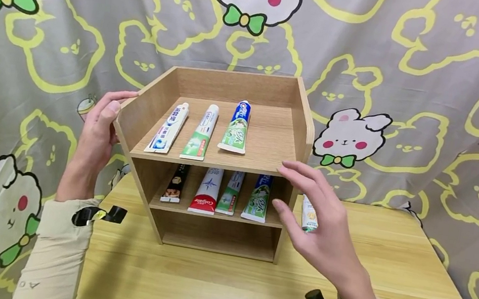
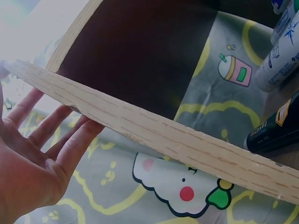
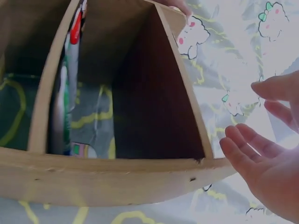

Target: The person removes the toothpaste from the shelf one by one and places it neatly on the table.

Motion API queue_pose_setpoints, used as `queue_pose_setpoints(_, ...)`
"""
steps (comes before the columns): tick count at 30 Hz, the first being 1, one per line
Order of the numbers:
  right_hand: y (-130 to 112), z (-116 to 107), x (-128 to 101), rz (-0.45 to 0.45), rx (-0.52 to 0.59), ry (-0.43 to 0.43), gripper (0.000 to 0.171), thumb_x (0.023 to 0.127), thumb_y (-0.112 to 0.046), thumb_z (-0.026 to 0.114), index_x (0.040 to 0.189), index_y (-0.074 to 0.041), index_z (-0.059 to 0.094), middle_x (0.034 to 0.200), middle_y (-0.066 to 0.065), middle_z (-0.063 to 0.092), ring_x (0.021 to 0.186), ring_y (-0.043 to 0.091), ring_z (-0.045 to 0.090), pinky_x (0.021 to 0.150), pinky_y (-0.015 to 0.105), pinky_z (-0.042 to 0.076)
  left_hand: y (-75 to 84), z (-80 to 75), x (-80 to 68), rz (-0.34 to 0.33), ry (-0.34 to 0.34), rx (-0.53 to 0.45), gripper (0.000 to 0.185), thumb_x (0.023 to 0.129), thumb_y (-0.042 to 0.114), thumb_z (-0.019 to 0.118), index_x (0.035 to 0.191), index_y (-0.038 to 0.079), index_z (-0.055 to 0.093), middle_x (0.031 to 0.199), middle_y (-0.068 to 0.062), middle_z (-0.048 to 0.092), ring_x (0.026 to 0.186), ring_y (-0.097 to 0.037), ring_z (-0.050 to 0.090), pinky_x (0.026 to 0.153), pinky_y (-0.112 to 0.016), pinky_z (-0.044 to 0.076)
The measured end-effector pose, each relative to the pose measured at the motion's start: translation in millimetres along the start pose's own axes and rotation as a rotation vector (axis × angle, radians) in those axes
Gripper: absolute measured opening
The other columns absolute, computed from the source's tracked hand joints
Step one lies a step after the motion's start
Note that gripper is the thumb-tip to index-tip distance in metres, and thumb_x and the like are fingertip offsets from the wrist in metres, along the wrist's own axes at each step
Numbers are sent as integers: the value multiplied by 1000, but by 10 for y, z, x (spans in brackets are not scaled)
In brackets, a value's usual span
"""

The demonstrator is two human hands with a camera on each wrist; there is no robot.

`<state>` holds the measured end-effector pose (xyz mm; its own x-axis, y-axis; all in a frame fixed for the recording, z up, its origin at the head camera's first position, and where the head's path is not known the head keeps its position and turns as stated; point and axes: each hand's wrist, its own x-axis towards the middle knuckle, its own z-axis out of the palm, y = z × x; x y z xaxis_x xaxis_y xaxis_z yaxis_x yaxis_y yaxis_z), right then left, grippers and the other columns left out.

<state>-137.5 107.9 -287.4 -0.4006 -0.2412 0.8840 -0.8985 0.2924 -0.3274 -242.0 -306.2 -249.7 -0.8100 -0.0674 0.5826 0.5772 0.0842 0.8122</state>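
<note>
A wooden shelf unit (image 1: 241,84) stands on the table. My left hand (image 1: 96,134) rests against the outside of its left side panel (image 2: 140,128), fingers extended along the wood. Beside the right front edge is my right hand (image 1: 317,216), its fingers spread and holding nothing. In the right wrist view its fingertips are apart from the panel. Three toothpaste tubes lie on the top level: a white and blue one (image 1: 167,129), a white and green one (image 1: 200,131), and a blue and green one (image 1: 237,127).
The middle level holds a black tube (image 1: 176,184), a red and white Colgate tube (image 1: 205,193), a green and white tube (image 1: 230,194) and a blue and green tube (image 1: 259,198). Another tube (image 1: 309,213) is partly hidden behind my right hand. A patterned curtain (image 1: 373,51) hangs behind the table (image 1: 201,287).
</note>
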Motion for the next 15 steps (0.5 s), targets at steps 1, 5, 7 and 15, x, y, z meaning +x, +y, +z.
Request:
queue_pose_setpoints(1, -13, 16, 39, -9, -20, -2, 45, 89, -3, 71, 134, 0, 63, 136, 18, 60, 123, 29, 59, 106, 29, 44, -2, -2, 0, 0, 2, -5, 42, 99, 29, 50, 134, 10, 65, 122, -16, 59, 91, -28, 56, 56, -25, 48)
queue_pose_setpoints(5, -12, 94, 166, -18, -60, -26, 44, 90, -3, 72, 133, -4, 65, 139, 12, 59, 126, 30, 58, 107, 32, 43, -3, -13, 2, 5, 6, -18, 40, 100, 28, 51, 132, 9, 66, 118, -16, 60, 84, -26, 56, 49, -23, 41)
queue_pose_setpoints(7, 16, 135, 228, -6, -73, -53, 45, 91, -4, 72, 135, -6, 64, 140, 9, 58, 128, 27, 56, 108, 34, 43, -1, -17, 5, 13, 11, -17, 40, 100, 27, 51, 132, 9, 67, 116, -16, 61, 80, -25, 56, 46, -23, 38)
queue_pose_setpoints(15, 167, 275, 455, 84, -127, -112, 45, 95, -12, 72, 139, -15, 63, 141, 6, 57, 129, 21, 54, 107, 44, 44, 2, -9, 7, 5, 3, -9, 40, 100, 28, 51, 132, 10, 67, 118, -14, 61, 82, -25, 55, 49, -23, 40)
